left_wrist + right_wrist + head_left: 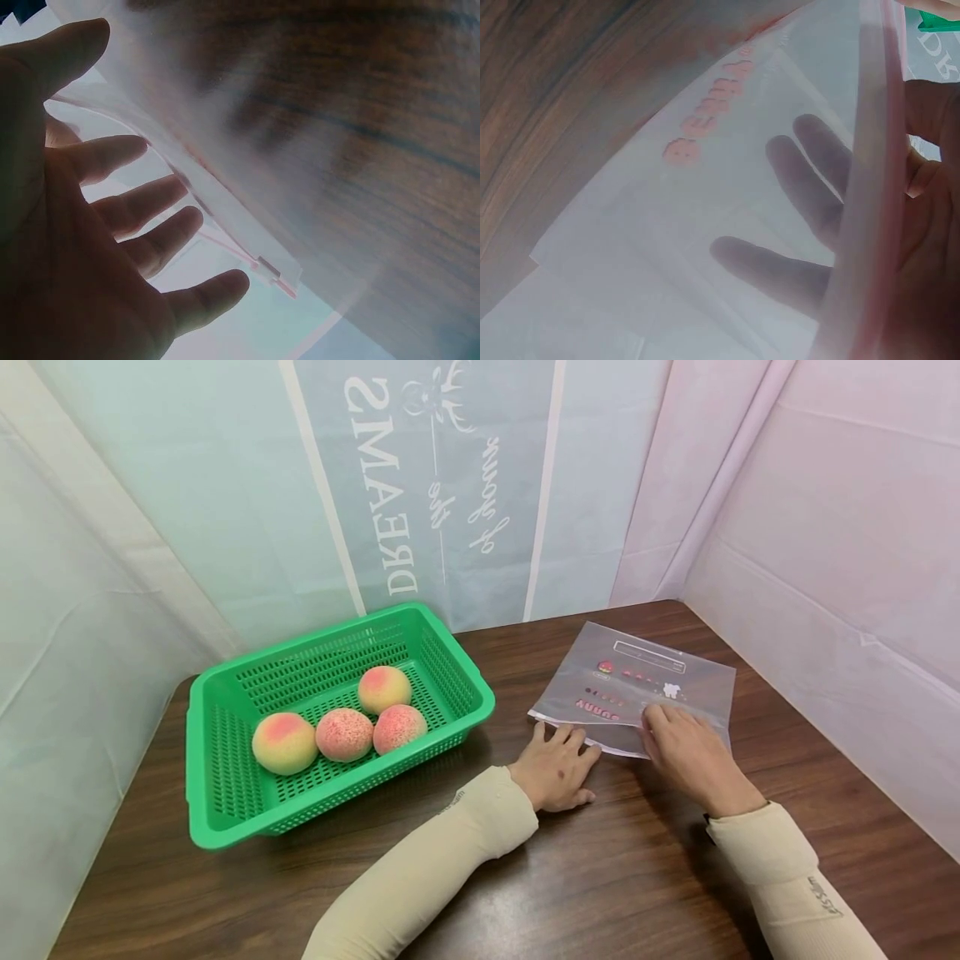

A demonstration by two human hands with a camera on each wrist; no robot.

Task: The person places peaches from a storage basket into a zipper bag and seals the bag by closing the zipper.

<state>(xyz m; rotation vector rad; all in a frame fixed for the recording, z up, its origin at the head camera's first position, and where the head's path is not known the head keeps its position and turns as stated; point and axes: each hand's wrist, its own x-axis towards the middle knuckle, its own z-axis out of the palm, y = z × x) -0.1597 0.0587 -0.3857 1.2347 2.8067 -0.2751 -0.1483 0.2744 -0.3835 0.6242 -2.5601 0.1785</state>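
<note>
A frosted zip bag (645, 677) with printed pictures lies on the table, its zip edge toward the person. My left hand (558, 768) spreads its fingers along the left part of that edge. In the left wrist view, the fingertips (191, 219) sit right at the zip, close to its small slider (266, 268). The right hand (690, 752) grips the bag's edge farther right, thumb and index finger together at the rim. Three fingers (761, 274) of that hand show through the film in the right wrist view.
On the left, a green plastic basket (198, 735) holds several peaches (345, 735). Printed cloth (450, 510) hangs behind the brown wooden table (480, 877), with pale cloth walls (840, 610) at both sides.
</note>
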